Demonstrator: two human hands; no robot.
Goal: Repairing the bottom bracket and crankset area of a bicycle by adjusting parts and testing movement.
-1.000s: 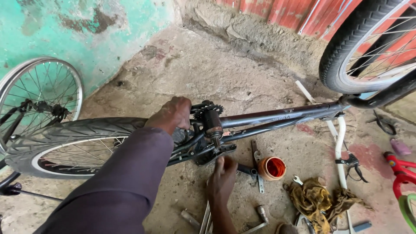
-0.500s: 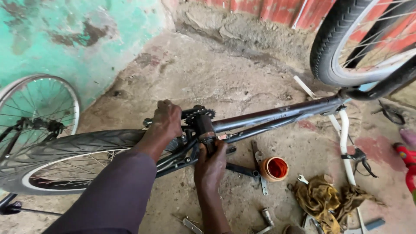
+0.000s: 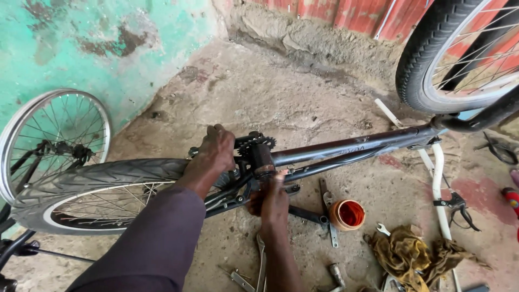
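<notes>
An upside-down bicycle frame (image 3: 351,148) runs across the view, its bottom bracket (image 3: 263,157) and chainring near the middle. My left hand (image 3: 216,150) grips the frame just left of the bottom bracket, next to the rear tyre (image 3: 102,176). My right hand (image 3: 272,201) is raised under the bottom bracket with its fingers closed against the lower end; whether it holds a tool or part I cannot tell.
A bare spoked wheel (image 3: 51,138) leans by the green wall at left. The front tyre (image 3: 432,59) is at top right. On the ground lie an orange cup (image 3: 348,214), spanners (image 3: 328,216), a dirty rag (image 3: 416,251) and a white frame part (image 3: 439,189).
My right hand has risen from the tools on the ground up to the bottom bracket. The left hand stays on the frame. The camera has drifted slightly.
</notes>
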